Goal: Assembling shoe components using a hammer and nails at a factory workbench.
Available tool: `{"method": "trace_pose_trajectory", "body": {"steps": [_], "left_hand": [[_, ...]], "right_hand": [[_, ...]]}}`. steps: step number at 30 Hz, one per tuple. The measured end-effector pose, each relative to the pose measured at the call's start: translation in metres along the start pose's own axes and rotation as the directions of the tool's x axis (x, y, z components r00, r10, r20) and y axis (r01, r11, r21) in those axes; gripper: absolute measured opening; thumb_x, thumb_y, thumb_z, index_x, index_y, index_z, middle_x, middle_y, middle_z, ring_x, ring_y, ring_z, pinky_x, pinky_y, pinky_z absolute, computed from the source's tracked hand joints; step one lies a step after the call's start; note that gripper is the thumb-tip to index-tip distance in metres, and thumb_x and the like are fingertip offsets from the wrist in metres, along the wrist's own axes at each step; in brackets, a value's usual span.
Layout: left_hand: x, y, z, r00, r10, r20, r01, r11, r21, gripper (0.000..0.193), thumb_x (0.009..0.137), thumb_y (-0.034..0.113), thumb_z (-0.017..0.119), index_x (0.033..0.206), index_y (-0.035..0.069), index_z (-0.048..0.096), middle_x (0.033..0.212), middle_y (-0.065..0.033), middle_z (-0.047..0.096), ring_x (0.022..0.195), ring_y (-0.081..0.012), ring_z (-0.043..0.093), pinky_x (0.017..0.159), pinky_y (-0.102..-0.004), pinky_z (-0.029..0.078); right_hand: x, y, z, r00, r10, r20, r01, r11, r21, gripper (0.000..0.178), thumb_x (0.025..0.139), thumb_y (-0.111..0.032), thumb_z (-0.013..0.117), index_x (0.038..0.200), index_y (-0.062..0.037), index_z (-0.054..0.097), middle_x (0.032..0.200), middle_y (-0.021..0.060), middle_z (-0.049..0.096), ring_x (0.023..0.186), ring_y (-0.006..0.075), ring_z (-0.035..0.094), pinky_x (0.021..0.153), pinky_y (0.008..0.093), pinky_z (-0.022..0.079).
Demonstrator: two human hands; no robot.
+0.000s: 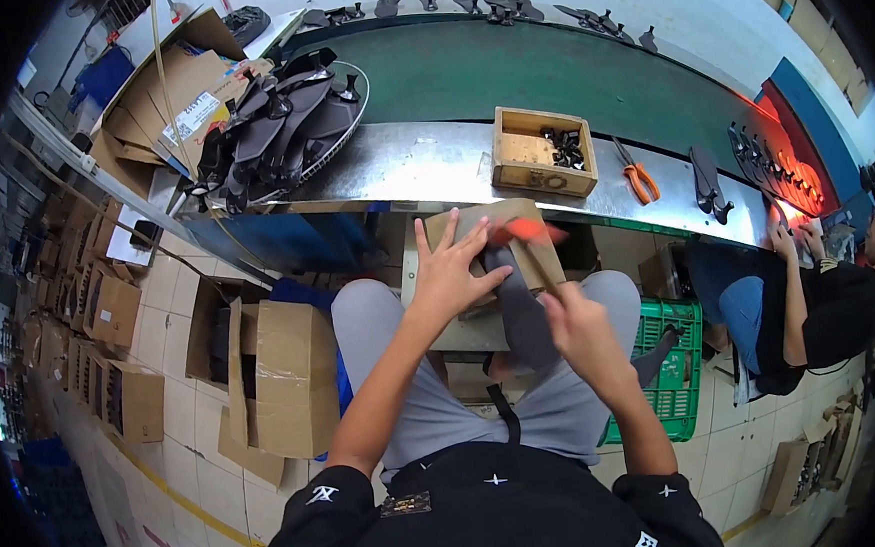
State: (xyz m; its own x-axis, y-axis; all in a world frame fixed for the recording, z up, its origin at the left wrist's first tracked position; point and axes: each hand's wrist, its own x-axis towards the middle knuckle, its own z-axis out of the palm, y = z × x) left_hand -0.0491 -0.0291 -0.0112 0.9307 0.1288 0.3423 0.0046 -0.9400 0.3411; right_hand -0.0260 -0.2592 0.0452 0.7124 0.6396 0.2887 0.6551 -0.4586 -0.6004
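Observation:
My left hand lies with its fingers spread on a dark grey flip-flop sole, steadying it. The sole rests against a brown block-like surface between my knees. In my right hand is the handle of a hammer. Its red head is smeared by motion and hangs over the upper end of the sole, near my left fingertips. Whether the head touches the sole I cannot tell.
Ahead, a wooden box of small black parts and orange-handled pliers lie on the metal ledge. Behind runs a green conveyor belt. A basket of soles is at left, a green crate at right. A co-worker sits far right.

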Motion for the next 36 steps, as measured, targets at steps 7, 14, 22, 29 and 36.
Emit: {"method": "trace_pose_trajectory", "body": {"steps": [7, 14, 22, 29, 36], "left_hand": [[-0.005, -0.012, -0.006, 0.998, -0.026, 0.064, 0.027, 1.0, -0.013, 0.075, 0.081, 0.061, 0.064, 0.139, 0.015, 0.054, 0.148, 0.0019, 0.048, 0.145, -0.0294, 0.029, 0.115, -0.0653, -0.001], [-0.006, -0.014, 0.002, 0.995, -0.056, 0.085, 0.061, 0.997, -0.054, 0.076, 0.079, 0.06, 0.065, 0.139, 0.015, 0.053, 0.149, 0.0028, 0.046, 0.146, -0.0279, 0.028, 0.115, -0.0666, 0.0], [-0.018, 0.012, -0.028, 0.994, 0.11, -0.021, -0.103, 0.831, -0.546, 0.022, 0.086, 0.022, 0.069, 0.098, 0.004, 0.072, 0.09, -0.0121, 0.068, 0.082, -0.0279, 0.065, 0.082, -0.0425, 0.051], [-0.058, 0.053, -0.101, 0.993, 0.045, 0.108, 0.09, 0.301, -0.95, 0.02, 0.093, 0.013, 0.065, 0.086, -0.005, 0.072, 0.062, -0.0026, 0.052, 0.052, -0.0053, 0.05, 0.045, -0.0243, 0.038], [-0.068, 0.068, -0.105, 0.982, -0.022, 0.185, 0.184, 0.269, -0.945, 0.017, 0.09, 0.011, 0.066, 0.085, -0.004, 0.072, 0.065, -0.0058, 0.053, 0.057, -0.0116, 0.052, 0.052, -0.0281, 0.041]], "right_hand": [[-0.003, -0.051, -0.059, 0.946, 0.034, -0.324, 0.154, 0.831, 0.535, 0.017, 0.097, -0.015, 0.058, 0.099, 0.0015, 0.057, 0.068, 0.016, 0.056, 0.053, 0.0237, 0.057, 0.051, 0.0338, 0.046], [0.014, -0.027, -0.03, 0.992, 0.096, -0.075, -0.078, 0.973, 0.219, 0.017, 0.096, -0.015, 0.058, 0.098, 0.0019, 0.058, 0.067, 0.0159, 0.058, 0.056, 0.0297, 0.06, 0.054, 0.0377, 0.046], [0.036, -0.006, -0.046, 0.974, 0.093, -0.207, -0.064, 0.988, 0.141, 0.016, 0.095, -0.015, 0.062, 0.101, -0.0006, 0.063, 0.068, 0.0102, 0.06, 0.054, 0.017, 0.057, 0.052, 0.0289, 0.045], [0.064, 0.022, 0.0, 0.981, -0.194, 0.024, 0.189, 0.91, -0.37, 0.036, 0.085, -0.02, 0.071, 0.117, -0.0051, 0.064, 0.09, 0.0093, 0.064, 0.084, 0.024, 0.064, 0.066, 0.0353, 0.051], [0.047, 0.002, -0.013, 0.952, -0.296, 0.082, 0.307, 0.926, -0.221, 0.037, 0.088, -0.024, 0.069, 0.118, -0.0033, 0.064, 0.118, 0.0121, 0.063, 0.108, 0.0278, 0.06, 0.086, 0.0352, 0.046]]}}
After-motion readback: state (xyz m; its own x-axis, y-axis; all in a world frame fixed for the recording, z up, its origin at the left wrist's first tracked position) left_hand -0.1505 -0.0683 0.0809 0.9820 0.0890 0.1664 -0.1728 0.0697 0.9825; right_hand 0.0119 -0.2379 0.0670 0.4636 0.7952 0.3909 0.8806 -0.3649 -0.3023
